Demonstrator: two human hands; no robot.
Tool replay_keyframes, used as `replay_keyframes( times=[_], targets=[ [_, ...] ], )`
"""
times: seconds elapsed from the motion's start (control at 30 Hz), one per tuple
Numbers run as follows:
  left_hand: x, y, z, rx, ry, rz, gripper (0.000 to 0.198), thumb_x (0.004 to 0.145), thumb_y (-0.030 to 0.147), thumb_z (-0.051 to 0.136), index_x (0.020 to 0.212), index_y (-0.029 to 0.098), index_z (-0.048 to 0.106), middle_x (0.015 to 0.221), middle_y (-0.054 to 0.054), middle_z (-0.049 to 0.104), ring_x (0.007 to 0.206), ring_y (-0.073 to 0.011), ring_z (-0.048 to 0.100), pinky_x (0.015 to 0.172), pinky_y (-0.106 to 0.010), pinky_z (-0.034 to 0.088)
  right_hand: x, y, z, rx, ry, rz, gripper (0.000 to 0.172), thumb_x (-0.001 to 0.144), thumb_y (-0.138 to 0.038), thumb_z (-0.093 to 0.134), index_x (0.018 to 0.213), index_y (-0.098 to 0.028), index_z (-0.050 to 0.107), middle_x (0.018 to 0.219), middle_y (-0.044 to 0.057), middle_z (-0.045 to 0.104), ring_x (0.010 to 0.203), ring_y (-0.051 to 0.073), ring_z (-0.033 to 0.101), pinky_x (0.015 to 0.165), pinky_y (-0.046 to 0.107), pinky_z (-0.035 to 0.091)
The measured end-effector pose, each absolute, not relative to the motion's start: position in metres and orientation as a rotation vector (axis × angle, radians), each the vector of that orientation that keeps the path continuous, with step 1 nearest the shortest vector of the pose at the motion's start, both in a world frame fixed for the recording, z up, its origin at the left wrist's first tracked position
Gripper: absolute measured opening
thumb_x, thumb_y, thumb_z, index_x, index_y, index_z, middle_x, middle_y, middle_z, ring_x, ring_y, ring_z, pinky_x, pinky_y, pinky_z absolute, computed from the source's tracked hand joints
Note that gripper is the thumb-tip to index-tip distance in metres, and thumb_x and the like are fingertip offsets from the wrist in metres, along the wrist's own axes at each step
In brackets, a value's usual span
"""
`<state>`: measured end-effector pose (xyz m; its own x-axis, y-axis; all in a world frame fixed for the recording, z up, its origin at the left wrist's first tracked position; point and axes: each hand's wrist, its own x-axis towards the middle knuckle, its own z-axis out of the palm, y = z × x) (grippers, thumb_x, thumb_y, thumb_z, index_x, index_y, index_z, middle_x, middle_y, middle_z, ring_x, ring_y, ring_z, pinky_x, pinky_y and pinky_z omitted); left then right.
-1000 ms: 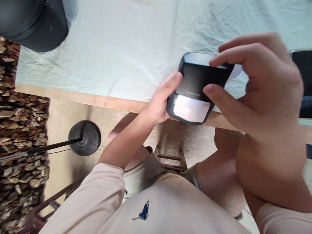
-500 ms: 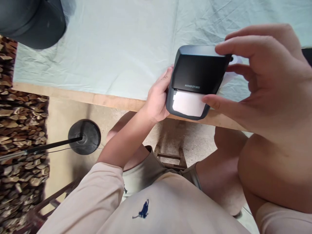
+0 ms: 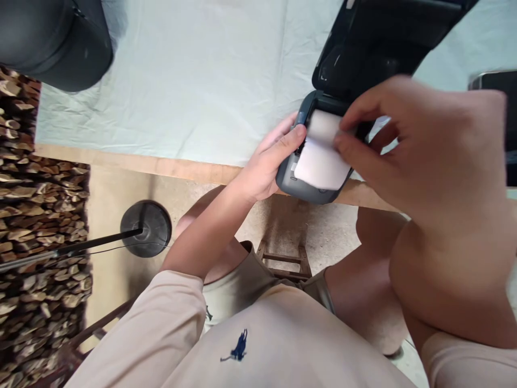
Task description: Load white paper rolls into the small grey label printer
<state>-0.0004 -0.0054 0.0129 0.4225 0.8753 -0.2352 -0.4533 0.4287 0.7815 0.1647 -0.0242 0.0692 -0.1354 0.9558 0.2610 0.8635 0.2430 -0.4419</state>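
Note:
A dark label printer (image 3: 287,183) is tilted over the table edge with its black lid (image 3: 375,51) swung up. Inside lies a white label roll (image 3: 323,125), and its loose strip (image 3: 321,164) hangs over the front of the body. My left hand (image 3: 269,156) grips the printer's left side, the thumb resting on the rim by the roll. On the other side, my right hand (image 3: 404,134) pinches the right edge of the label paper between thumb and forefinger. That hand is partly blurred and covers the printer's right side.
A pale green cloth (image 3: 181,81) covers the wood-edged table. A dark cylindrical container (image 3: 56,43) stands at upper left, and a black flat device (image 3: 490,89) lies at the right. Below are a round black stand base (image 3: 146,229), a wooden stool (image 3: 285,261) and stacked firewood (image 3: 40,226).
The printer's lid has gone from shut to open, uncovering the label roll. My right hand has moved from the lid and front label to the paper; my left thumb has shifted onto the rim.

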Motion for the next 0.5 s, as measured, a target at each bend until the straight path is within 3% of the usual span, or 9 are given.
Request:
replay_keyframes(
  times=[0.2,0.33,0.4,0.5],
  targets=[
    [0.001,-0.008,0.030,0.604,0.787,0.801,0.037,0.087,0.020,0.050,0.123,0.026,0.057,0.099,0.001,0.069,0.117,-0.0171,0.063,0.089,-0.024,0.056,0.166,-0.025,0.070,-2.032,-2.214,0.114,0.035,0.075,-0.043,0.056,0.109,-0.035,0.057,0.070,-0.001,0.058,0.073,0.014,0.053,0.060,0.023,0.023],
    [0.006,-0.010,0.031,0.501,0.831,0.909,0.050,0.084,0.014,0.052,0.132,0.027,0.049,0.104,0.000,0.070,0.117,-0.0173,0.063,0.093,-0.024,0.056,0.163,-0.025,0.067,-2.158,-2.248,0.144,0.043,0.069,-0.050,0.059,0.111,-0.042,0.056,0.071,0.000,0.055,0.060,0.012,0.041,0.058,0.023,0.016],
    [0.008,-0.011,0.030,0.410,0.868,0.912,0.054,0.084,0.012,0.051,0.135,0.028,0.046,0.106,0.000,0.070,0.117,-0.0179,0.064,0.094,-0.026,0.056,0.162,-0.024,0.069,-2.144,-2.243,0.205,0.041,0.068,-0.048,0.060,0.109,-0.042,0.057,0.071,0.001,0.054,0.057,0.011,0.037,0.057,0.024,0.017],
    [0.007,-0.009,0.027,0.390,0.834,0.899,0.044,0.085,0.014,0.051,0.128,0.025,0.053,0.103,0.000,0.070,0.119,-0.0193,0.062,0.094,-0.026,0.056,0.168,-0.024,0.073,-1.966,-2.218,0.354,0.040,0.069,-0.035,0.060,0.109,-0.039,0.055,0.079,-0.003,0.058,0.060,0.008,0.044,0.058,0.024,0.031]
  ],
)
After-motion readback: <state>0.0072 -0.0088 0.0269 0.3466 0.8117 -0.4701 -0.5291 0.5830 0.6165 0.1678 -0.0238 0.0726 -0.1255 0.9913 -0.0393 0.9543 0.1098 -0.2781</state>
